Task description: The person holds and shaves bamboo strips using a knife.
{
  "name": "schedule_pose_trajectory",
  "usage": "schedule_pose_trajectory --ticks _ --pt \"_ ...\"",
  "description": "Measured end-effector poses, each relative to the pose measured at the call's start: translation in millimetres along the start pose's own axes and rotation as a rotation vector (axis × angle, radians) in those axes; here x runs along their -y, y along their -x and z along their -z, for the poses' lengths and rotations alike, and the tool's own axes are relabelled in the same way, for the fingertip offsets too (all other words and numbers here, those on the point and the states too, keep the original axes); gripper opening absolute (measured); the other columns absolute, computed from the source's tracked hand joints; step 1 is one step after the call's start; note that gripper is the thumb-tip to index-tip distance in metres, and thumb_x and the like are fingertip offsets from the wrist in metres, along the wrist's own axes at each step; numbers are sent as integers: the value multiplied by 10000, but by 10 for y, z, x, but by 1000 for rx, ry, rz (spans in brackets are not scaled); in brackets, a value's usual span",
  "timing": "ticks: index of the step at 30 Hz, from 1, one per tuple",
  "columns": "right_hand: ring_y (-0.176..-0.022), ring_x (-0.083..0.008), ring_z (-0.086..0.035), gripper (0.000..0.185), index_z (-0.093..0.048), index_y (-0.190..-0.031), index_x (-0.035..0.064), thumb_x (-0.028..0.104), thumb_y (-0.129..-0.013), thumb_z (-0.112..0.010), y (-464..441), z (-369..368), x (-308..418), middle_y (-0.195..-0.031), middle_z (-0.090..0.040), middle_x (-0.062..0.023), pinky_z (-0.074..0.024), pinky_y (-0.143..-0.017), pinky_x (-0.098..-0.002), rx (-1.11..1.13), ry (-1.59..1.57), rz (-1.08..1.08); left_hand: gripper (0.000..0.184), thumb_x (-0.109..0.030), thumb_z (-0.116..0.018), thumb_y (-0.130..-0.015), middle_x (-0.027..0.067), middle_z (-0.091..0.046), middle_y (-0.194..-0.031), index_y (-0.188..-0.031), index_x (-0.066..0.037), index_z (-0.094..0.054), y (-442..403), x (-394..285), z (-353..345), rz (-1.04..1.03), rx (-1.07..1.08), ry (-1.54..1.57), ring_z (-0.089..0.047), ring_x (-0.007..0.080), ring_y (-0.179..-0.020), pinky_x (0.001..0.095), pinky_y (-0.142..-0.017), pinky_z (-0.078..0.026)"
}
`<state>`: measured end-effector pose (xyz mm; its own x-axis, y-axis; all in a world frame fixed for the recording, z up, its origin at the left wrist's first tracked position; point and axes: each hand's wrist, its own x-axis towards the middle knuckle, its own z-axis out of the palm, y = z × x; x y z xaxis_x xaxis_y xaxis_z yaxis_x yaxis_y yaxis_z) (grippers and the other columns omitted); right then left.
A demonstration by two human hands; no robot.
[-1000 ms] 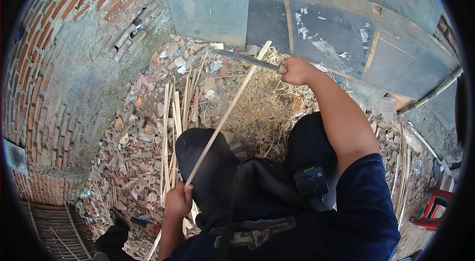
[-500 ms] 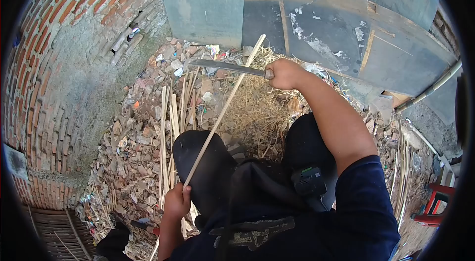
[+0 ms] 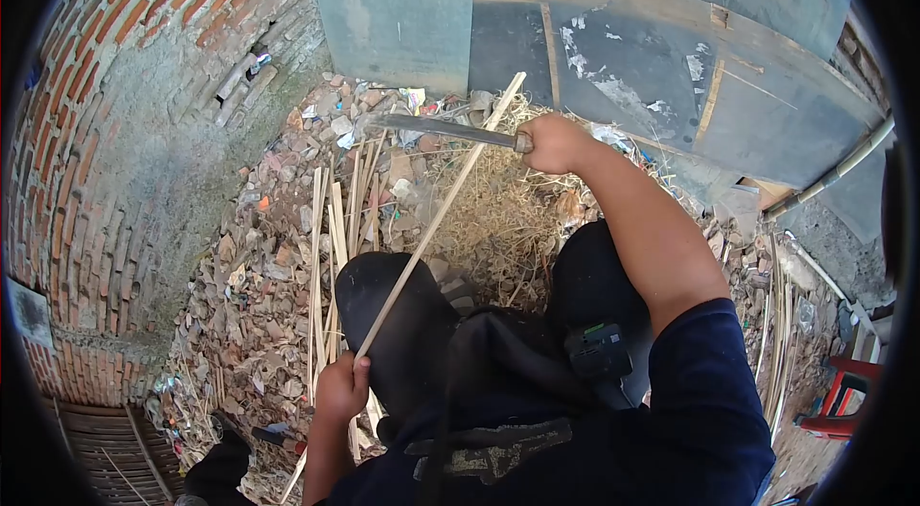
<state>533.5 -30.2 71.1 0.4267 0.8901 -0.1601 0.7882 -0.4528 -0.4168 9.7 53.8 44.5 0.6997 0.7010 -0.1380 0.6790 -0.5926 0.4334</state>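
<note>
My left hand (image 3: 341, 391) is closed around the lower end of a long pale wooden or bamboo strip (image 3: 438, 218). The strip slants up and away across my left thigh, its far end near the grey panels. In my right hand (image 3: 556, 144), fingers wrapped round the handle, is a long-bladed machete (image 3: 431, 126). Its blade points left and crosses the strip near the far end; I cannot tell how deep the contact is. A heap of thin shavings (image 3: 498, 209) lies beneath the blade, between my knees.
Several pale strips (image 3: 317, 257) lie left of my left knee, and others (image 3: 778, 333) at the far right. Rubble covers the ground (image 3: 259, 286). A brick wall (image 3: 125, 171) rises on the left, grey panels (image 3: 613, 65) ahead. A red stool (image 3: 843, 396) stands at right.
The strip's far end has shifted slightly to the right and down in view. The machete and both hands are almost where they were.
</note>
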Motion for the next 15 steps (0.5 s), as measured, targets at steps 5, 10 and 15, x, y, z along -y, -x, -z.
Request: schedule_pose_trajectory --ticks 5,10,15 --pt "-954 -355 -703 273 -733 -1017 122 144 -757 -653 216 127 233 -975 -734 -151 -562 -835 -473 57 155 130 442 -395 -519 -1046 273 -586 -666 -823 -13 -527 -6 18 -65 1 -29 7 -596 523 -680 555 -588 -450" --pt "-993 -369 -695 300 -726 -1060 74 146 -781 -642 -28 41 -264 -1047 -730 -182 -553 -861 -481 -51 22 -139 419 -368 -515 -1049 271 -584 -654 -823 -15 -523 -2 -30 -12 0 -41 -11 -592 522 -661 560 -578 -446" --pt "-1009 -353 -694 274 -730 -1047 109 153 -793 -638 114 73 1 -1041 -732 -153 -549 -868 -481 30 76 -28 371 -335 -527 -1042 261 -592 -641 -844 -21 -517 12 -75 -47 -33 -51 -70 -600 507 -634 562 -561 -450"
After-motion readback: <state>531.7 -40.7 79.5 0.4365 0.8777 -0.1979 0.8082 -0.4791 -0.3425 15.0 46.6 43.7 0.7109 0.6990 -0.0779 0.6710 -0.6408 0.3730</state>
